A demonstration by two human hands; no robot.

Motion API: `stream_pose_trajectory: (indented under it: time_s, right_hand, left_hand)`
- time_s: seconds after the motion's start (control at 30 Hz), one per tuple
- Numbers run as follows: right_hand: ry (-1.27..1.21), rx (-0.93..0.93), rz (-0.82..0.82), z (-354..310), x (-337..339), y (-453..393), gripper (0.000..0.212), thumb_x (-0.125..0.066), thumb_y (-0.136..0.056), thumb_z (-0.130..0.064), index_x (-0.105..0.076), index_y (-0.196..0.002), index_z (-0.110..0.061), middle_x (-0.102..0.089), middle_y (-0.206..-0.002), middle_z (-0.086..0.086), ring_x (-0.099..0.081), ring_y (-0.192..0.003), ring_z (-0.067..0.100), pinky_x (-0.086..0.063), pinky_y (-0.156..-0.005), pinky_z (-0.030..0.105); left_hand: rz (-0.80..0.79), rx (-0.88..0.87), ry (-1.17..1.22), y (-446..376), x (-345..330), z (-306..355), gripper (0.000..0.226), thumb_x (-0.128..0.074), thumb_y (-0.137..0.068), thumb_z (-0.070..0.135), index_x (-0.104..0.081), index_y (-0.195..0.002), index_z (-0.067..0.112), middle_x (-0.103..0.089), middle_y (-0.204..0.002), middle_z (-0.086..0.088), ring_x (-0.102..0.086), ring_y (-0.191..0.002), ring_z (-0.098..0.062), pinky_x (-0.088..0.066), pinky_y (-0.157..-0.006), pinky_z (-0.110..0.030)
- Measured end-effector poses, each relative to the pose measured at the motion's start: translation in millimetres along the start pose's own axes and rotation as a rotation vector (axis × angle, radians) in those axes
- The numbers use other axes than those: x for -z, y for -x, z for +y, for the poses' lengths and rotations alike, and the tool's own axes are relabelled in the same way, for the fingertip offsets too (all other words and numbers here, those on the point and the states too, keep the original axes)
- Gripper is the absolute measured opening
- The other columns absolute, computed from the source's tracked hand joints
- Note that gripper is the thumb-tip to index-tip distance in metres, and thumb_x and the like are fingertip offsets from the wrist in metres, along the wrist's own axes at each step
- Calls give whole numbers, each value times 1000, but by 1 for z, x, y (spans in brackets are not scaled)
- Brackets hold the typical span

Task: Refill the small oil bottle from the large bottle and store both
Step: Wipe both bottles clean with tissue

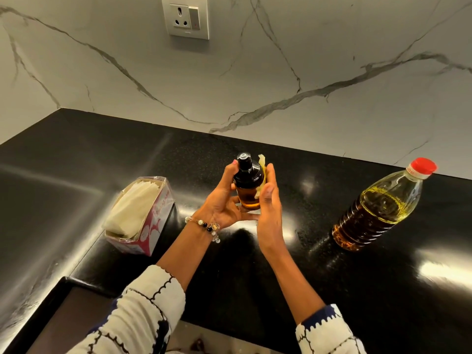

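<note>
Head view, held bottle: small amber glass oil bottle with black pump cap (249,183), raised above the glossy black stone counter (204,154), upright, cap on.
Left hand (223,200): fingers wrapped round the bottle's left side and base.
Right hand (268,203): fingers pressing a pale yellowish tissue (261,162) against the bottle's right side; most of the tissue is hidden.
Large bottle: clear ribbed plastic oil bottle with red cap (378,208), standing capped, well right, partly full.
Tissue box: open pink-and-white carton (139,215), left; print illegible.
Cut off: patterned white sleeves (150,310) at the frame's bottom.
</note>
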State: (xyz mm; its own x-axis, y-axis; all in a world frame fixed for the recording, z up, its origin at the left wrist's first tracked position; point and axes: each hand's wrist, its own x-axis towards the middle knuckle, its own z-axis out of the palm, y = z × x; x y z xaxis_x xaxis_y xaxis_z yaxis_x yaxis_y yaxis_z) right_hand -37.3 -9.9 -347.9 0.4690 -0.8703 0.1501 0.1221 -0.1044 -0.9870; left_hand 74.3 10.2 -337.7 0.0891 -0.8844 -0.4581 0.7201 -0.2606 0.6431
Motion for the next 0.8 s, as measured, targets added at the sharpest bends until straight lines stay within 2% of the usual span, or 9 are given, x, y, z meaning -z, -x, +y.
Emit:
stream_pose_trajectory:
  time_s: [0.1,0.17,0.2,0.27,0.37,0.47,0.53,0.67,0.8]
  right_hand:
    - [-22,29,-45,-11,6,-15,93,-29,-72,-87,-36,-145,-30,-45,-142,-9,-45,-128,2,-39,-105,25]
    - [-43,-47,-103,-17,14,-24,96,-26,-67,-91,-53,-133,-27,-60,-128,-6,-57,-116,2,-47,-95,20]
    - [-43,-107,-130,-19,17,-27,96,-23,-64,-92,-61,-124,-27,-66,-119,-3,-61,-110,5,-48,-95,22]
    - [-36,-249,-172,-15,23,-31,93,-16,-65,-90,-69,-109,-27,-72,-107,1,-65,-106,15,-44,-104,41]
    - [-30,-378,-264,1,29,-35,103,-9,-65,-91,-71,-107,-21,-72,-103,10,-65,-107,27,-36,-107,54]
    - [-151,-463,-267,17,31,-33,115,-12,-62,-94,-65,-116,-7,-68,-111,20,-61,-112,32,-35,-108,55]
    - [-252,-495,-230,25,30,-30,111,-14,-69,-89,-59,-122,-2,-65,-116,22,-59,-115,33,-34,-109,55]
    - [-447,-567,-65,31,23,-20,92,-20,-82,-75,-54,-127,-3,-66,-117,18,-59,-116,28,-36,-109,46]
    - [-508,-687,132,27,19,-13,64,-33,-97,-53,-57,-121,0,-67,-114,18,-61,-112,28,-42,-104,42]
  left_hand:
    - [-31,-5,-2,1,2,-2,96,-76,-57,64,-54,-132,8,-60,-127,-22,-64,-108,-36,-57,-74,-49]
    - [-40,9,-28,0,6,-4,108,-83,-45,64,-53,-133,10,-57,-130,-23,-62,-112,-40,-54,-81,-55]
    - [-42,20,-34,0,8,-5,108,-84,-45,65,-52,-133,12,-55,-132,-24,-59,-114,-44,-52,-85,-59]
    - [-67,53,-19,3,10,-5,94,-76,-55,68,-54,-131,15,-54,-132,-25,-56,-116,-48,-49,-88,-63]
    - [-97,103,35,7,13,-4,83,-59,-68,72,-59,-127,12,-57,-130,-25,-55,-119,-46,-47,-93,-62]
    - [-55,137,155,4,20,-3,109,-77,-54,69,-43,-140,12,-52,-135,-27,-53,-120,-48,-48,-92,-61]
    - [2,142,228,2,23,-2,115,-83,-50,65,-35,-144,18,-49,-137,-29,-54,-117,-52,-48,-90,-63]
    - [101,69,165,2,18,-5,79,-66,-69,65,-46,-128,17,-59,-121,-30,-62,-105,-47,-53,-87,-56]
    - [174,-12,21,4,13,-12,52,-59,-81,59,-50,-117,23,-62,-115,-26,-63,-106,-39,-49,-96,-49]
